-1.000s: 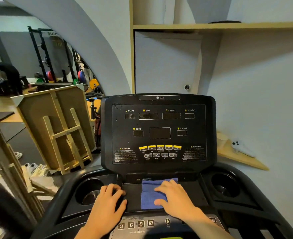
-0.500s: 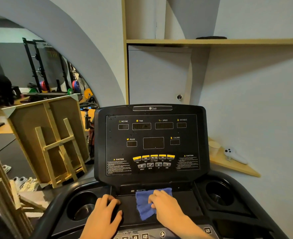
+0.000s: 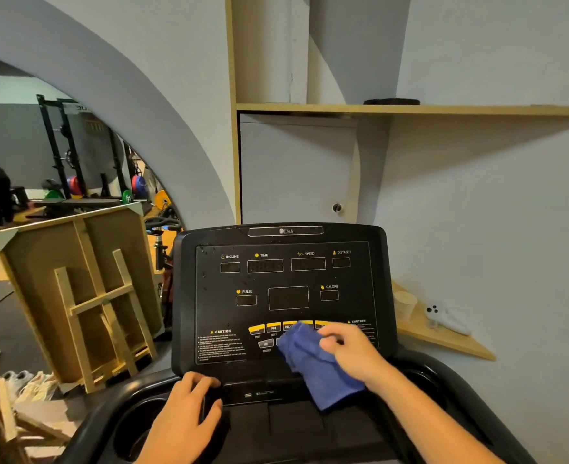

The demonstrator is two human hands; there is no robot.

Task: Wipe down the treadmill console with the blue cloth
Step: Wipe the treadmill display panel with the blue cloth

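- Two bare hands reach over a black treadmill console (image 3: 286,296).
- Right hand (image 3: 350,349) pinches the blue cloth (image 3: 316,366) against the yellow button row, cloth hanging below.
- Left hand (image 3: 186,416) lies flat on the console's lower ledge, holding nothing.

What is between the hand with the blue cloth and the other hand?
In the head view, only bare black console surface lies between the right hand holding the blue cloth and the left hand: the ledge with a small port.
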